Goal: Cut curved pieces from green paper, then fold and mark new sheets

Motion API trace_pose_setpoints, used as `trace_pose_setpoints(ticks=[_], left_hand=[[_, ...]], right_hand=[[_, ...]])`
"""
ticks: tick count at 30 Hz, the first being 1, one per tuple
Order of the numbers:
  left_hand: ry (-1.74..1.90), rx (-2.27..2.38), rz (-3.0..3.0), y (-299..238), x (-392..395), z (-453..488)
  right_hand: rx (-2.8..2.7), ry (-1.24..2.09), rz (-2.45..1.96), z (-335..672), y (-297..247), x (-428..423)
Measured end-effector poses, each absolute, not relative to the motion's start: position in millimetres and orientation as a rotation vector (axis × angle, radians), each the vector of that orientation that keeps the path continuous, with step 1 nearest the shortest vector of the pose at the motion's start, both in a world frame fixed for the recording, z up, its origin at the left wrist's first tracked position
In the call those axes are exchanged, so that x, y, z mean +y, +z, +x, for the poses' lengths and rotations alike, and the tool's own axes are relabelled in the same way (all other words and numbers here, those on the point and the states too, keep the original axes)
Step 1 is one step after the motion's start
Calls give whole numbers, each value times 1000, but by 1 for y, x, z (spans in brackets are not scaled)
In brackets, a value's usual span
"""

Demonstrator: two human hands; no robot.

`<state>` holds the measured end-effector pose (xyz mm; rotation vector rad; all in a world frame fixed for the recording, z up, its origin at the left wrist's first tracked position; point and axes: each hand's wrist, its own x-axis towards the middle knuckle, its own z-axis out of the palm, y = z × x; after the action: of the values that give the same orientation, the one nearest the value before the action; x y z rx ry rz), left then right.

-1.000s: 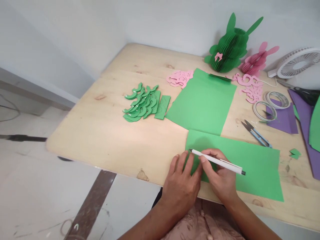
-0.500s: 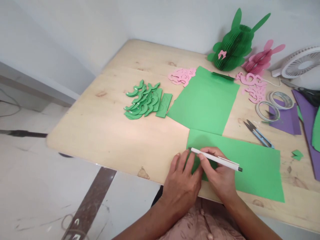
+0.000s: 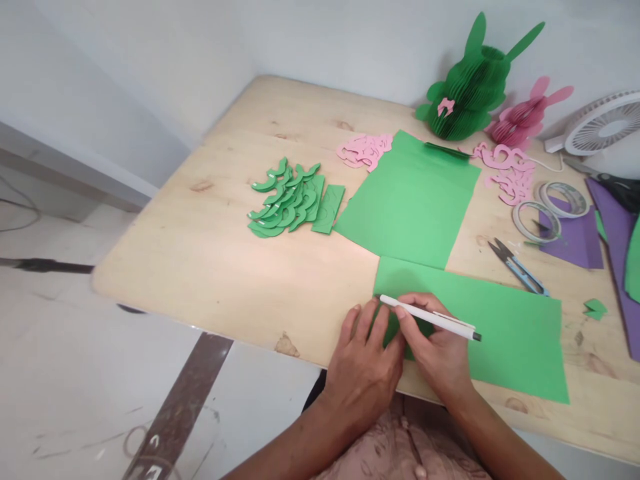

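A white pen [image 3: 425, 316] lies slantwise in the fingers of my right hand [image 3: 443, 353], its tip at the left edge of a green paper sheet [image 3: 515, 340]. My left hand [image 3: 367, 353] rests on that edge, fingers stretched out and slightly spread, pressing the paper down. The pen's dark tip is close to my left fingertips. Behind this sheet lies a second green sheet [image 3: 415, 200], meeting it near the front. What lies beneath my palms is hidden.
Green cut-out curves [image 3: 285, 203] and pink cut-outs [image 3: 364, 152] lie behind. Blue thread snips [image 3: 520, 268], tape rolls [image 3: 537, 222] and purple paper [image 3: 575, 243] are to the right. A green honeycomb paper rabbit [image 3: 470, 93], a pink one [image 3: 523, 120] and a fan [image 3: 607, 127] stand at the back.
The pen's rear end has shifted slightly left with my right hand. My left hand stays in place on the paper.
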<state>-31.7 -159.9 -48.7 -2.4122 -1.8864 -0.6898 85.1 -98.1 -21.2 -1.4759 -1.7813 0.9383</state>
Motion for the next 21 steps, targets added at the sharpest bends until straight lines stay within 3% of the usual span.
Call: trace_pose_setpoints(ticks=[21], left_hand=[[-685,-1882,-2428,-48,-160,-32]], right_hand=[[-1790,925,-1478,84,-21,-98]])
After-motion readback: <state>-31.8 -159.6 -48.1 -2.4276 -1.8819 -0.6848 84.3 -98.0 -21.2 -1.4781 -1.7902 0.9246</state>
